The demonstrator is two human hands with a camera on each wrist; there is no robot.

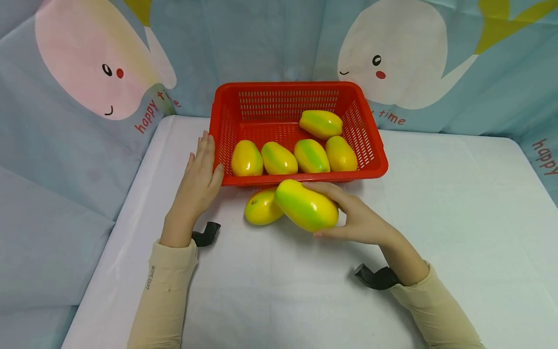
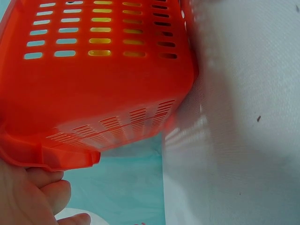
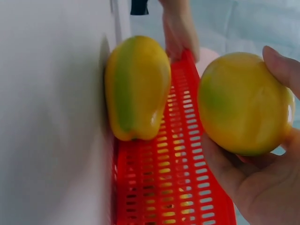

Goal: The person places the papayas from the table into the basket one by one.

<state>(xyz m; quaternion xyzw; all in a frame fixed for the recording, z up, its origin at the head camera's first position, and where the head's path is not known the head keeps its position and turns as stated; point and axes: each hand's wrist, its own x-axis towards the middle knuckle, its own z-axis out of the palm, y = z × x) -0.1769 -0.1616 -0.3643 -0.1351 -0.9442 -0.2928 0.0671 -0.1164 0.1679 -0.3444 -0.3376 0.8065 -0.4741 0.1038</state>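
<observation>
My right hand [image 1: 362,218] grips a yellow-green mango [image 1: 307,206] between thumb and fingers, lifted in front of the red basket [image 1: 301,180]. Behind it, a second mango [image 1: 261,208] lies on the table against the basket's front; in the right wrist view this loose mango [image 3: 136,89] shows whole. Several mangoes sit inside the basket, most in a row along the front wall, with one mango [image 1: 321,124] farther back at the right. My left hand [image 1: 198,177] rests with straight fingers along the basket's left rim; the left wrist view shows its fingers [image 2: 56,194] touching the rim.
A white cloth [image 1: 279,295] covers the table. Blue curtains with whale prints [image 1: 261,43] hang behind the basket and at the left. A black wrist mount [image 1: 207,234] juts from the left wrist, another black mount [image 1: 377,277] from the right.
</observation>
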